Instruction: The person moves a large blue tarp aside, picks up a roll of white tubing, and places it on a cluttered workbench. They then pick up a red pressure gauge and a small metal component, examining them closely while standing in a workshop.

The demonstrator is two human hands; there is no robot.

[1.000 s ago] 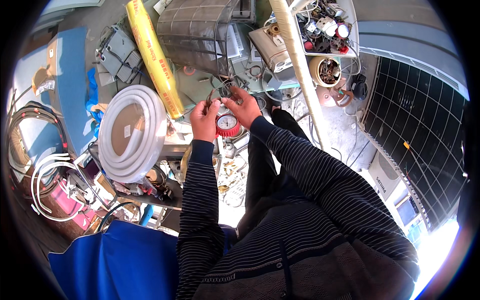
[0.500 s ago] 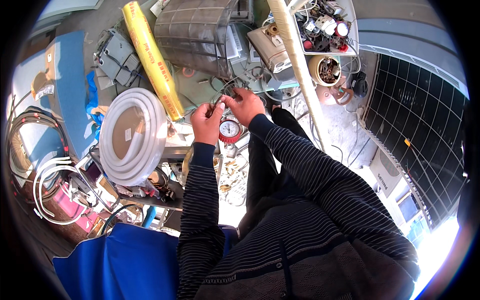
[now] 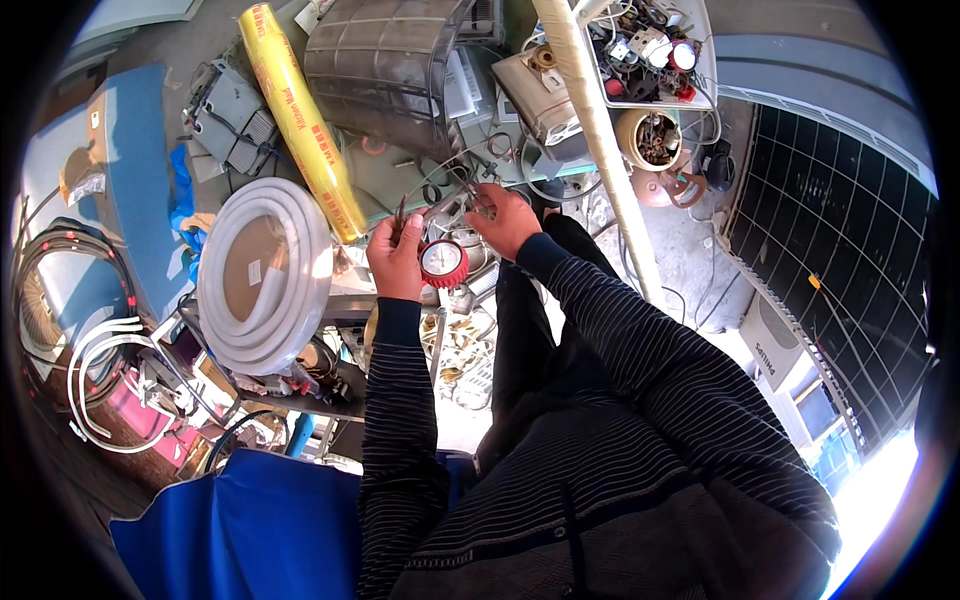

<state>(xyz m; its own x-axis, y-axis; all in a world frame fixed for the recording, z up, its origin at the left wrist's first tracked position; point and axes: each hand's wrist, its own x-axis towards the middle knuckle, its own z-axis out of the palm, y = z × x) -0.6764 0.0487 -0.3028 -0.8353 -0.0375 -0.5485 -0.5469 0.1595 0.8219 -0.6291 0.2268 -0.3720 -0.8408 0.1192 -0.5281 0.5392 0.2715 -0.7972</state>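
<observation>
A round dial gauge (image 3: 443,262) with a white face and a red ridged rim sits against the right side of my left hand (image 3: 396,260). The fingers of that hand are closed and seem to grip the gauge's fitting, most of which they hide. Thin brownish pieces (image 3: 402,212) stick up above the fingertips. My right hand (image 3: 508,224) is a short way to the right, fingers curled inward in a pinch beside thin grey tubing or wire. Whatever lies between those fingertips is too small to name. Both hands are over the near edge of a cluttered greenish worktop.
A yellow printed roll (image 3: 300,120) and a coil of white insulated pipe (image 3: 215,300) lie at left. Beyond my hands is a grey mesh filter panel (image 3: 385,75). A tan wrapped pole (image 3: 605,150) slants past on the right, near a tray of parts (image 3: 655,98) and a pot of small fittings (image 3: 630,140).
My hands have come apart. The left moved slightly left and down, and the gauge shifted left and tilted with it. The right moved a little right and down.
</observation>
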